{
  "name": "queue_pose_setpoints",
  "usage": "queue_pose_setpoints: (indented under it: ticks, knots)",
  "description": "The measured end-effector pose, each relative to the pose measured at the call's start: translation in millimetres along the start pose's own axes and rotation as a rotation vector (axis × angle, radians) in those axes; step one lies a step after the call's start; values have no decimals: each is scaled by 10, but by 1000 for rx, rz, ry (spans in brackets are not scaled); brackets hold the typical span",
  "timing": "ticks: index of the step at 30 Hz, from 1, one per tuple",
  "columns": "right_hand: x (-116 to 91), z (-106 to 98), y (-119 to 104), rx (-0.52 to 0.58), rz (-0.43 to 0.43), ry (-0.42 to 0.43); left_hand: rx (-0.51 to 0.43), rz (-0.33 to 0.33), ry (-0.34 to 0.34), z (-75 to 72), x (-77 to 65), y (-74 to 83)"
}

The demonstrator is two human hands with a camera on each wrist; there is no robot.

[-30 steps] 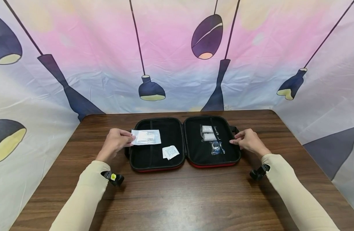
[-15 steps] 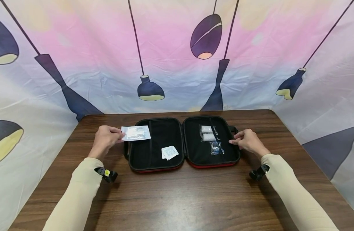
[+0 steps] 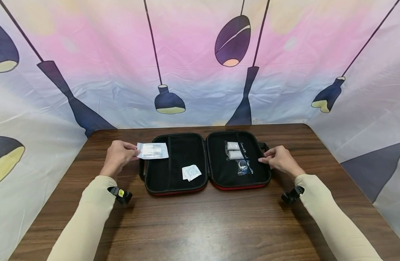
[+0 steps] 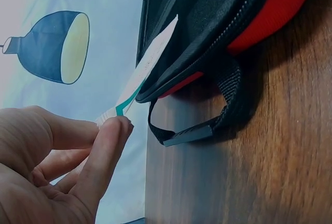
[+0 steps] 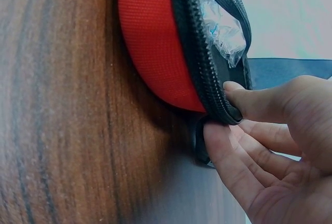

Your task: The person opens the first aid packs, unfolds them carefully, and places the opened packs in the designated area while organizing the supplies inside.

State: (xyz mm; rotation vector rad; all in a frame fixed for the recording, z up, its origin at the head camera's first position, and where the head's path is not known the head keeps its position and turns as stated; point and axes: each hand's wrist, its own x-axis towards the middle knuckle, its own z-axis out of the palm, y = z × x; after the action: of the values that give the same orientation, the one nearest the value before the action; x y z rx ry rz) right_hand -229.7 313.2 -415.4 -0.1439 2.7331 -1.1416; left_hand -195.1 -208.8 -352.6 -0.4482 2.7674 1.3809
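Note:
My left hand [image 3: 119, 155] pinches a flat white printed packet [image 3: 153, 150] by its left end, over the left half of an open case. In the left wrist view, thumb and finger meet on the packet [image 4: 150, 60], and a green stripe shows on it. The zippered case [image 3: 177, 185] is black inside and red outside. With thumb on the inner side and fingers beneath, my right hand [image 3: 279, 159] grips the right rim. Two small white packets [image 3: 191, 172] lie in the left half. Under a black strap in the right half are white rolls [image 3: 235, 155] in clear wrap.
The case stands on a brown wooden table [image 3: 200, 224]. A blue-and-clear wrapped item [image 3: 244, 167] lies below the rolls. A black strap handle [image 4: 228, 89] sticks out from the case's left side. Behind the table hangs a printed cloth [image 3: 121, 72].
My left hand has moved left and slightly away from me with the packet, drawing it partly past the case's left rim. The right hand keeps its grip on the right rim.

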Motion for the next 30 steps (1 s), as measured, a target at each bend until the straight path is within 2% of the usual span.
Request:
queue_pose_setpoints:
  ticks: [6,16,30]
  knots:
    - [-3,2,-5,-4,5,0,-4,20,-10,59,32,8]
    - [-4,8,1,-6,8,2,-40,11,-38,174,78,75]
    - [-6,6,0,-11,-3,11,0,5,-42,348,127,122]
